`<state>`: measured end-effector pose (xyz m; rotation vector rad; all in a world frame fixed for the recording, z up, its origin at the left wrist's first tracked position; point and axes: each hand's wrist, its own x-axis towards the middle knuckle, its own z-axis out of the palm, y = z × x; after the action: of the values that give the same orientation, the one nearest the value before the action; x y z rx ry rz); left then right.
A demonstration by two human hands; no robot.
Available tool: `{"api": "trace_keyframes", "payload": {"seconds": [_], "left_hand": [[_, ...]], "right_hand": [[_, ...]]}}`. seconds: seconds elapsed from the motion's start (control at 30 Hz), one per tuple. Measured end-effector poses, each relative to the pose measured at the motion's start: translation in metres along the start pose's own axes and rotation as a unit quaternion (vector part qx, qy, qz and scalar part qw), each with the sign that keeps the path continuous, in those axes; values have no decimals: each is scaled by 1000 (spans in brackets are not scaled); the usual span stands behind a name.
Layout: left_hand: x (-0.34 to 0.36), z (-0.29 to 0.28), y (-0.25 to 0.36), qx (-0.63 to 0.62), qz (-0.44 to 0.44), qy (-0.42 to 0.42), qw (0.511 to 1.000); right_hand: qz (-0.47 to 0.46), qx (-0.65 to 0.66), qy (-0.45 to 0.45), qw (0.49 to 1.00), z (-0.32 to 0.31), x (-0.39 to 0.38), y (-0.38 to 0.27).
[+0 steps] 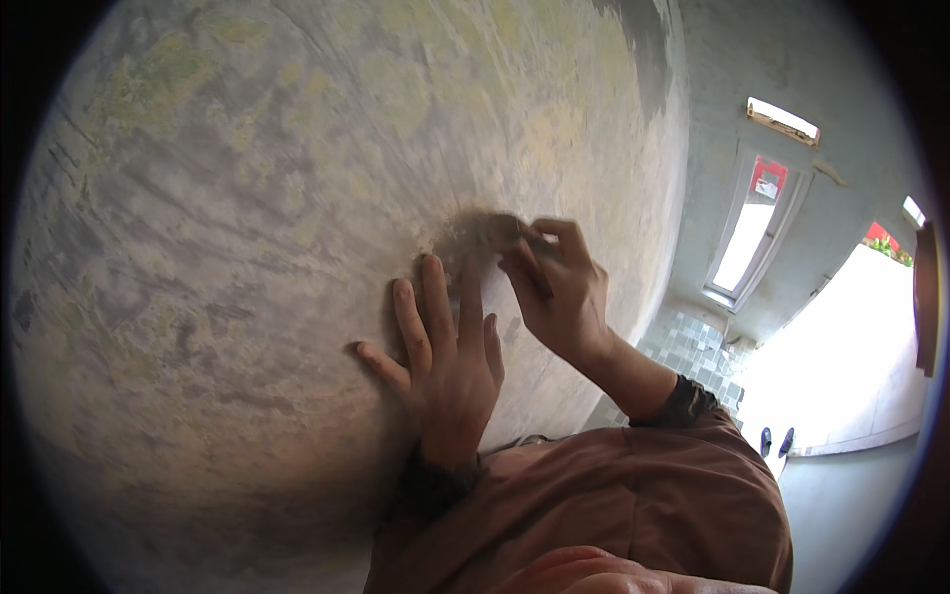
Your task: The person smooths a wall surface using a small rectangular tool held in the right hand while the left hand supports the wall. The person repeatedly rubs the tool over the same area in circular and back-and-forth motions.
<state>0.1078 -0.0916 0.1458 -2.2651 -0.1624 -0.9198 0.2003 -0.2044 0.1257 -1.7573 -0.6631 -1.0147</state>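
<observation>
Right at the grip, the right hand (569, 302) pinches a small dark piece (503, 234) between thumb and fingers, and it's up against the blotchy grey-and-yellow wall (247, 297), just above the left hand's fingertips. (It's too blurred to say exactly what it is.) The left hand (450, 381) lies spread on the wall, holding nothing, its index finger reaching close to the dark piece; whether they touch, I can't tell.

The step in hand looks like working that piece over the surface, and I'd say the next move calls for a firm pinch, steady contact and left fingers clear of the stroke.

Now the room: plenty of bare wall to the left and above! On the right it ends at a curving edge, with a narrow window (744, 243) and small tiles (698, 346) beyond. Below, the brown garment (633, 485) crowds in, so there's less space that way.
</observation>
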Motion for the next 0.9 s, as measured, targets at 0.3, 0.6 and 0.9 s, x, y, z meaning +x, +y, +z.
{"api": "trace_keyframes", "payload": {"seconds": [0.3, 0.6, 0.9], "left_hand": [[-1, 0, -2, 11, -5, 9, 1000], [3, 0, 2, -22, -23, -7, 999], [5, -6, 2, 15, -2, -2, 1000]], "right_hand": [[28, 40, 20, 999, 0, 0, -7], [27, 14, -5, 1000, 2, 5, 1], [72, 24, -2, 997, -4, 19, -5]]}}
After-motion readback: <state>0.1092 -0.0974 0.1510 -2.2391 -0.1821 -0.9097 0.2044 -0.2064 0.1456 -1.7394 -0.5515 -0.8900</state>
